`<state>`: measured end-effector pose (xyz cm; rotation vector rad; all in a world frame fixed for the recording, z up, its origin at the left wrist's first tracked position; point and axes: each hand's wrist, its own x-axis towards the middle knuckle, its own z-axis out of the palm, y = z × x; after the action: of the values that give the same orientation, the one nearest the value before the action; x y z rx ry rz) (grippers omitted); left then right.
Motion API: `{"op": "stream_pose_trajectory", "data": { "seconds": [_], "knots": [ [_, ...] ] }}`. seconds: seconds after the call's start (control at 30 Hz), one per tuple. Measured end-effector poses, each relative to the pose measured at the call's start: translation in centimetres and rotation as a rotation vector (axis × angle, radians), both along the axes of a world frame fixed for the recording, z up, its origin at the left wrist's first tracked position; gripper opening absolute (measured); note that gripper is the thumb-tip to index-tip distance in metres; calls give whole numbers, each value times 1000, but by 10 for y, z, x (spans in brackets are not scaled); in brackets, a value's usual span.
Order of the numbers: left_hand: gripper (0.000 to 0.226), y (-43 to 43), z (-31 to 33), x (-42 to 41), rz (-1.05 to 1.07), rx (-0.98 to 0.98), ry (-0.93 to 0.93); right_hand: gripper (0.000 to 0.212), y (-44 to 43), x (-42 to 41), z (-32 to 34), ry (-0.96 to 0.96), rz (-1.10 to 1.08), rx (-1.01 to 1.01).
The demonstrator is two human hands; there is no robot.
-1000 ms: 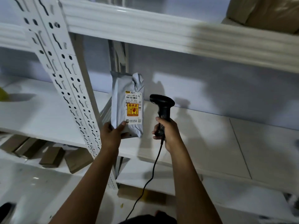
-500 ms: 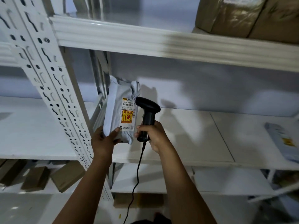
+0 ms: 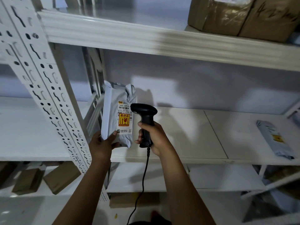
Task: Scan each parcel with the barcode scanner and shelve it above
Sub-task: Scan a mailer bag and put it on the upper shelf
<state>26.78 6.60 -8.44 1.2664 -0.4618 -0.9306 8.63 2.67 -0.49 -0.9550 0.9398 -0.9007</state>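
A grey plastic-wrapped parcel with a white barcode label and an orange fragile sticker stands upright over the middle shelf. My left hand grips its lower end, thumb on the label side. My right hand holds a black corded barcode scanner by the handle. The scanner head sits just right of the label, almost touching the parcel. Its cable hangs down between my forearms.
A perforated white upright stands just left of the parcel. Brown taped boxes fill the upper shelf at right. Another grey parcel lies at the shelf's far right. Cardboard boxes sit on the lower shelf, left.
The view has tilted up and shifted right, showing the upper shelf's boxes and the grey parcel at far right. Parcel and scanner stay close together in my hands.
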Motion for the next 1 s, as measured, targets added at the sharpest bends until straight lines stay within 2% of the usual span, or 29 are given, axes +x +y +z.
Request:
{"op": "stream_pose_trajectory", "data": {
  "seconds": [0.77,1.0],
  "knots": [
    [49,1,-10,-3,43,60,-8,10,-4,-9,-2,56,-41,19],
    [39,-1,-22,6,65,79,-10,9,-5,0,-4,88,-6,54]
  ]
}}
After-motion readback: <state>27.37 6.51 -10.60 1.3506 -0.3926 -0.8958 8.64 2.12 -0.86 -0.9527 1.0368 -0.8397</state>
